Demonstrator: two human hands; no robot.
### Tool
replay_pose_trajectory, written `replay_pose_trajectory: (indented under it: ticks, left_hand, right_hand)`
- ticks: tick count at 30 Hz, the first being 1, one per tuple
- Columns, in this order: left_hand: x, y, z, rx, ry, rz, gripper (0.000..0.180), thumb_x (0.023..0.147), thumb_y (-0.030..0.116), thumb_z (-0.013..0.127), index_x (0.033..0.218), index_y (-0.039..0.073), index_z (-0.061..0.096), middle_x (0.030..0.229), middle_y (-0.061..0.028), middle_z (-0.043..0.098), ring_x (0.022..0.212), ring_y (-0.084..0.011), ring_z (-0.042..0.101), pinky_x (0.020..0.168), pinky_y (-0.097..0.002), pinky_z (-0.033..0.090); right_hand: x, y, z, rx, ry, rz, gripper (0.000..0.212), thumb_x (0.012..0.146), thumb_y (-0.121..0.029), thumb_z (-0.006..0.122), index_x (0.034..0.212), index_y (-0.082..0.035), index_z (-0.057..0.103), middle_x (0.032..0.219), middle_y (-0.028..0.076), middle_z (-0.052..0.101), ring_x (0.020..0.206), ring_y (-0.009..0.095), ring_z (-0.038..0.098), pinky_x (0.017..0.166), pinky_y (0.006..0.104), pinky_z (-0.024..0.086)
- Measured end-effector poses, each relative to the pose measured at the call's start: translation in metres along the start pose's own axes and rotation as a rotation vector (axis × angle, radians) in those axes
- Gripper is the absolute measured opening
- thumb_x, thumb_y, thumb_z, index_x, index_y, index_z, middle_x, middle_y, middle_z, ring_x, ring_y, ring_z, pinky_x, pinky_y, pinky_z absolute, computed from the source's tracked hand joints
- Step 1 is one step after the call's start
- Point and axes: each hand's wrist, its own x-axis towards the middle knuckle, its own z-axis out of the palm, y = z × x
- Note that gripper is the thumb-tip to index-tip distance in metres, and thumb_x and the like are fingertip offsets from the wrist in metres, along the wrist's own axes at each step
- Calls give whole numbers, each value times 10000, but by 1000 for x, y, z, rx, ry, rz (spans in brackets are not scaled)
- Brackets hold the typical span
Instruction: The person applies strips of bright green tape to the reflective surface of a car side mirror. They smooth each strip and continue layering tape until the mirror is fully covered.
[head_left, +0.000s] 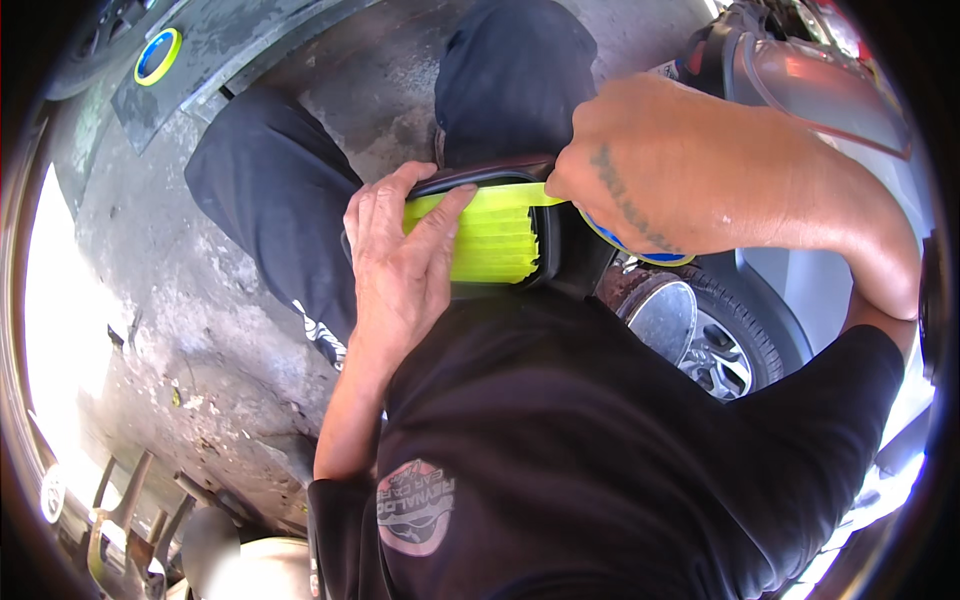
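A black-housed part that looks like a car side mirror (549,250) rests against my lap, its face covered by overlapping strips of yellow masking tape (495,245) with a jagged right end. My left hand (400,235) grips its left side, the thumb lying over the top strip. From there a taut length of tape runs right to my right hand (650,170), whose fingers are closed on the roll of masking tape (668,259). That roll has a blue core and is mostly hidden beneath the hand.
Another yellow tape roll with a blue core (158,57) lies on a grey panel (210,60) at far left. A silver car (800,290) and its wheel (735,340) are close on the right, beside a round grey disc (665,315). Metal stand legs (125,510) occupy the lower left.
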Motion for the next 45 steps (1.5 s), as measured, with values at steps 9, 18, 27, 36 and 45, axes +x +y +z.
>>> replay_pose_trajectory:
  ticks: [9, 18, 27, 36, 45]
  left_hand:
    - [-1, -1, 6, 45, 45, 57, 421, 810, -19, 718, 1218, 57, 784, 1332, -181, 644, 1216, -373, 620, 1095, -517, 433]
    - [7, 4, 2, 69, 25, 110, 485, 750, -35, 712, 1219, 65, 782, 1379, -192, 614, 1249, -381, 602, 1080, -512, 434]
    - [34, 3, 4, -18, -117, 226, 518, 757, -62, 693, 1229, 123, 798, 1451, -194, 577, 1324, -401, 567, 1104, -517, 446]
    - [38, 2, 3, 14, -229, 190, 539, 793, -101, 642, 1270, 116, 770, 1465, -192, 576, 1334, -406, 569, 1107, -510, 478]
    - [40, 0, 4, 5, -245, 235, 517, 812, -96, 645, 1268, 112, 768, 1462, -193, 583, 1327, -409, 580, 1086, -500, 499]
  right_hand:
    - [-3, -16, 1, 90, -71, 82, 108, 855, -133, 740, 857, -25, 731, 699, 161, 660, 687, 350, 686, 650, 443, 533]
    - [-1, -17, 8, 114, -162, 181, 129, 893, -115, 718, 989, -35, 748, 772, 157, 681, 800, 344, 704, 704, 454, 544]
    - [-4, -21, 14, 186, -103, 188, 195, 864, -73, 723, 1044, -1, 743, 777, 205, 704, 760, 394, 721, 681, 486, 554]
    - [-17, -13, 46, 284, 146, 152, 313, 988, -127, 690, 1264, 12, 744, 838, 238, 720, 799, 430, 719, 744, 502, 562]
    - [-37, -34, 87, 570, 344, 274, 293, 1057, -138, 642, 1273, 35, 741, 871, 266, 726, 813, 437, 717, 757, 501, 562]
